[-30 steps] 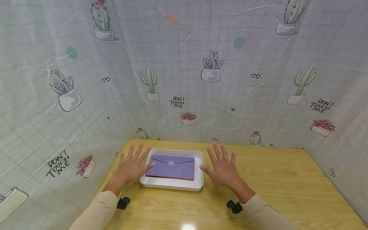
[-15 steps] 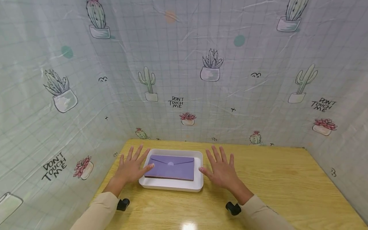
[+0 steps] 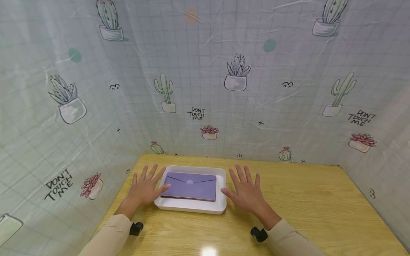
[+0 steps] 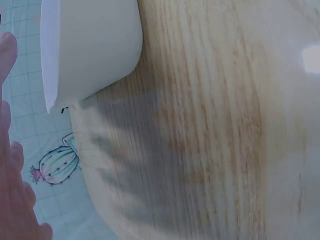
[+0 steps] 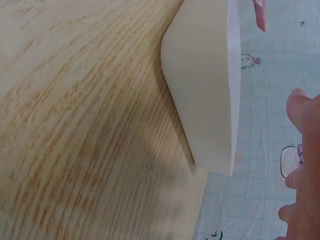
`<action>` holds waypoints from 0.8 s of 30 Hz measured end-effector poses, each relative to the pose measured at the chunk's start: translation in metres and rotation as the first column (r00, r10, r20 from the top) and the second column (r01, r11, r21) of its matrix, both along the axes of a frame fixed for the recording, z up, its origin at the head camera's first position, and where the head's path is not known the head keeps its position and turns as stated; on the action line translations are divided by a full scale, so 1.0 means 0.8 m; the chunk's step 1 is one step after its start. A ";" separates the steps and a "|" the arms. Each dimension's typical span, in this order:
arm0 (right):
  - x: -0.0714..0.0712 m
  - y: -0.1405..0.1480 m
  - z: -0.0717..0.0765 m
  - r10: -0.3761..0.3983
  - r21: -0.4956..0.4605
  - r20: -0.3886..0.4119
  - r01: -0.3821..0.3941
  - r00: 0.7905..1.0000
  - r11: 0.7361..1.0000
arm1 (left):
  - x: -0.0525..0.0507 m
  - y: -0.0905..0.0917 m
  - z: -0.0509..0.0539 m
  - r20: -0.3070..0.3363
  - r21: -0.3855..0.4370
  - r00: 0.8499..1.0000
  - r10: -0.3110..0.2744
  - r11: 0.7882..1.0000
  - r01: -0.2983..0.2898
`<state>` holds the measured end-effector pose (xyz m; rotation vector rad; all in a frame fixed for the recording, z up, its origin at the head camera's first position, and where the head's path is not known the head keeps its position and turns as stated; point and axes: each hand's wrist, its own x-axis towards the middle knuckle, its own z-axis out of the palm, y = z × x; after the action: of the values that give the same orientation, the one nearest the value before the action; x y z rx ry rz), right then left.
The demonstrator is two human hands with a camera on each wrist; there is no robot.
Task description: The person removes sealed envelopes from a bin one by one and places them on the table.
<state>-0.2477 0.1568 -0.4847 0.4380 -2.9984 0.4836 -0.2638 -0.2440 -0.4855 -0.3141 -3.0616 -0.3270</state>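
Observation:
A white tray (image 3: 189,206) sits on the table with a purple envelope (image 3: 192,192) lying flat in it, flap side up. Thin edges of other colours show beneath the envelope, like a small stack. At the tray's left side hovers my left hand (image 3: 144,192), fingers straight and spread, its thumb over the tray's left part. My right hand (image 3: 246,193) is spread the same way at the tray's right side, thumb near the rim. Neither hand holds anything. Both wrist views show the tray's outer wall (image 4: 100,45) on the wood, with fingers raised above table level.
The light wood table (image 3: 304,202) extends to the right of the tray. A curtain printed with cacti (image 3: 237,81) encloses the back and both sides. Black wrist devices (image 3: 258,234) sit under both forearms.
Both hands keep their spread pose and have shifted only slightly in the head view, which itself has moved a little. The tray and the envelope stay in place on the table.

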 end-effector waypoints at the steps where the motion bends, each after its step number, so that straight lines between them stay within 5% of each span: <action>1: 0.001 0.000 0.000 0.001 0.003 -0.002 -0.001 1.000 1.000 | -0.002 -0.003 -0.005 0.000 0.000 1.000 -0.002 1.000 0.002; 6: 0.003 -0.001 -0.002 0.004 0.010 0.000 -0.004 1.000 1.000 | -0.007 -0.011 -0.022 -0.007 0.027 1.000 -0.015 1.000 0.015; 13: 0.005 -0.002 -0.006 -0.001 0.007 -0.006 0.001 1.000 1.000 | 0.000 -0.009 -0.016 0.001 0.014 1.000 0.001 1.000 -0.001; 24: 0.010 -0.002 -0.011 -0.008 0.016 0.000 0.008 1.000 1.000 | -0.004 -0.018 -0.027 0.051 0.024 0.998 0.023 0.999 -0.025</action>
<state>-0.2393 0.1552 -0.4939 0.4266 -3.0046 0.4598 -0.2667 -0.2584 -0.5071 -0.2717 -3.1057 -0.3774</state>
